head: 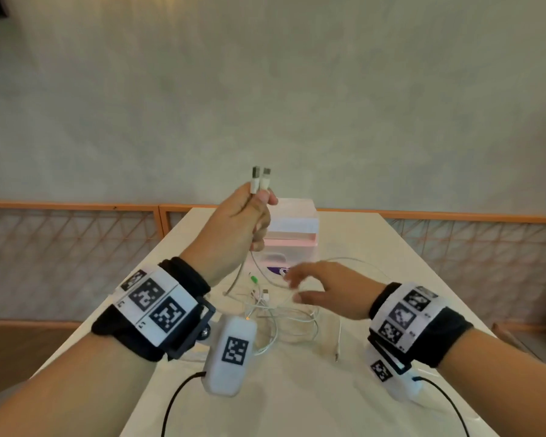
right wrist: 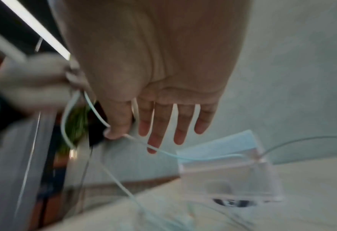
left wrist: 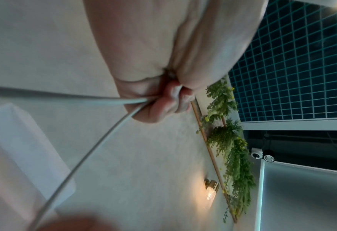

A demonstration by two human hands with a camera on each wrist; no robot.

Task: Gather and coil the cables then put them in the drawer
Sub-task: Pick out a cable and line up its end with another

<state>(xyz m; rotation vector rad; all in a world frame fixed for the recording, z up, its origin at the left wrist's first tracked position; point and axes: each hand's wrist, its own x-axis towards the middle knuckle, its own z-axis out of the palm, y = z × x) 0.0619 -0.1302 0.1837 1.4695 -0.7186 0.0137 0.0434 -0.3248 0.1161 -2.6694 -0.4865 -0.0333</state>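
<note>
My left hand (head: 243, 216) is raised above the table and pinches both ends of a white cable, its two plugs (head: 260, 179) sticking up side by side. The two strands (left wrist: 96, 140) hang from my curled fingers (left wrist: 163, 107) down to the table. A tangled pile of white cables (head: 281, 320), one with a green plug (head: 253, 280), lies between my wrists. My right hand (head: 322, 291) hovers over the pile with straight, spread fingers (right wrist: 179, 125); a thin white strand (right wrist: 163, 150) runs past the thumb tip. A small pink and white drawer unit (head: 292, 225) stands behind, its translucent drawer (head: 278, 263) pulled out.
The white table (head: 297, 389) runs away from me to a wall with an orange-railed lattice partition (head: 76, 234). Another thin cable end (head: 338, 348) lies right of the pile. Black wires (head: 174, 405) trail from my wrist cameras across the near table.
</note>
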